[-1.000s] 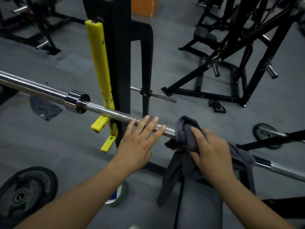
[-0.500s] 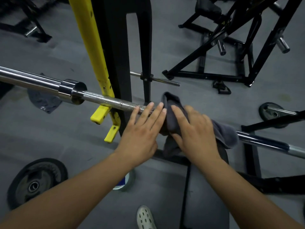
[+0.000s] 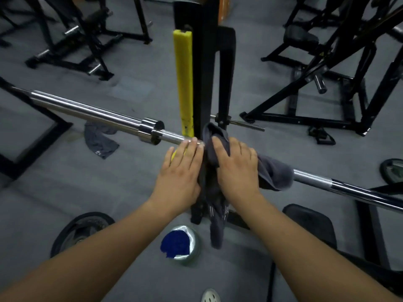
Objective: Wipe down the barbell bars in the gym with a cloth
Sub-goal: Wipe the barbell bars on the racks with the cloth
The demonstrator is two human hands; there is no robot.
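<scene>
At the rack upright, the right hand [image 3: 235,166] lies palm-down over the grey cloth [image 3: 274,173], fingers nearly straight, pressing it onto the barbell bar [image 3: 349,186]; the thumb is hidden. The left hand [image 3: 181,173] is flat and holds nothing, its fingertips resting on the shaft just right of the collar [image 3: 152,131]. Change over the last second: the cloth has slid left along the shaft and the gap between the hands has closed, so they now sit side by side. Judgement: the stretch right of the cloth is probably wiped; the short length by the collar and the long sleeve remain. Obstacles: the black upright [image 3: 204,73] and its yellow guard [image 3: 184,83] stand right behind the bar, and the left hand blocks the cloth's path. On the floor: a second rag [image 3: 98,140], a weight plate [image 3: 80,229], a blue-topped tin [image 3: 181,243].
</scene>
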